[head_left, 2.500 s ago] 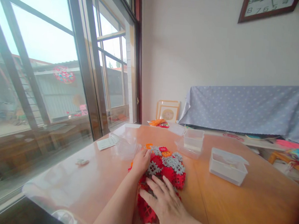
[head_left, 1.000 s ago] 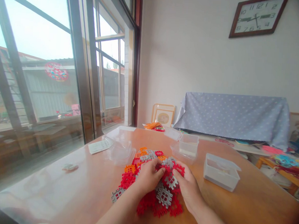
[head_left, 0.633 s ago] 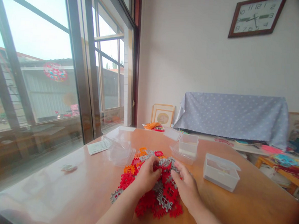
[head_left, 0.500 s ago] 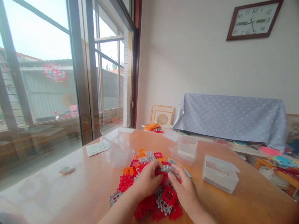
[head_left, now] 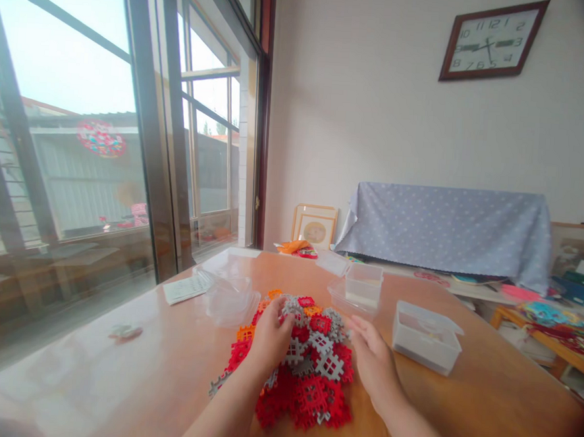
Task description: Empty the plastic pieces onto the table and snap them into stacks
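Note:
A heap of red, grey and orange square plastic interlocking pieces, such as this red piece [head_left: 311,392], lies on the table in front of me. My left hand [head_left: 271,336] rests on the heap's left side, its fingers curled in beside a grey interlocking piece [head_left: 296,319]; what the fingertips hold, if anything, is hidden. At the right edge of the heap is my right hand [head_left: 375,359], fingers stretched out and nothing visible in them. Between the two hands, loose grey pieces [head_left: 330,364] lie on top of red ones.
Clear plastic containers [head_left: 232,300] stand left of the heap, near a white printed sheet [head_left: 186,289]. Behind it is another clear box [head_left: 363,285]; an open-lidded box [head_left: 428,339] sits to the right. A small item [head_left: 125,332] lies on the wooden table [head_left: 499,389] at left.
My hands were close together around a grey piece over the heap. They have since moved apart, left hand leftward and right hand rightward, exposing more grey and red pieces.

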A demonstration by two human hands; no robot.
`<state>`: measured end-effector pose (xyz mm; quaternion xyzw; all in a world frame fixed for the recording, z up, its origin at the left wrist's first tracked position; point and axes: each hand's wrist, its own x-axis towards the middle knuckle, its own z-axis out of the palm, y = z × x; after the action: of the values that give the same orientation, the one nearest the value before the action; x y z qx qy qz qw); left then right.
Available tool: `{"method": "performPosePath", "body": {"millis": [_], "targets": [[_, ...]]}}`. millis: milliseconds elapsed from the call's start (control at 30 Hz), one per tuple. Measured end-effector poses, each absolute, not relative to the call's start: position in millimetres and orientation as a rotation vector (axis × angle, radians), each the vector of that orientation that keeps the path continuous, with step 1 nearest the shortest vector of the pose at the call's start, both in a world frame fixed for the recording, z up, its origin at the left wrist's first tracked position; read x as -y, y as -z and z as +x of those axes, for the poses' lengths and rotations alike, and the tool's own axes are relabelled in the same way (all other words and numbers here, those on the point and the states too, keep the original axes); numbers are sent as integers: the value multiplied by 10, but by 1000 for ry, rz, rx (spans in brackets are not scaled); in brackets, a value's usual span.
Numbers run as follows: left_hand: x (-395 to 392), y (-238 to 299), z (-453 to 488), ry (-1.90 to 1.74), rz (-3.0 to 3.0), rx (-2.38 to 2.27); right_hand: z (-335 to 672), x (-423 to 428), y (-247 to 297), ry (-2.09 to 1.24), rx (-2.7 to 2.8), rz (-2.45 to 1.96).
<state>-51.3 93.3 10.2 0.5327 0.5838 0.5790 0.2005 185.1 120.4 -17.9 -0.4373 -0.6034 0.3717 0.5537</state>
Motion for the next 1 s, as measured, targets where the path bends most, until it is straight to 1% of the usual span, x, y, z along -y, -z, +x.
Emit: {"method": "performPosePath", "body": {"millis": [100, 200, 400, 633, 700, 833, 900, 1000], "targets": [[-894, -125, -514, -1578, 1634, -1740, 2053, -1395, 341, -675, 1535, -1267], [-785, -206, -425, -1437, 1813, -1749, 2171, -1504, 470, -520, 1680, -1464], [-495, -403, -241, -939, 2325, -1676, 2149, -1424, 422, -356, 1877, -1559], [-451, -407, -184, -661, 2511, -1666, 2154, -1346, 267, -284, 1897, -1623], [-458, -416, -183, -635, 2516, -1727, 2116, -1318, 278, -306, 1919, -1589], [-474, -456, -200, -664, 2493, -1810, 2010, -1285, 342, -508, 1876, -1456], [-500, -471, -225, -720, 2437, -1850, 1976, -1289, 366, -591, 1837, -1405], [-566, -471, -298, -873, 2283, -1922, 1972, -1310, 375, -609, 1816, -1391]]}}
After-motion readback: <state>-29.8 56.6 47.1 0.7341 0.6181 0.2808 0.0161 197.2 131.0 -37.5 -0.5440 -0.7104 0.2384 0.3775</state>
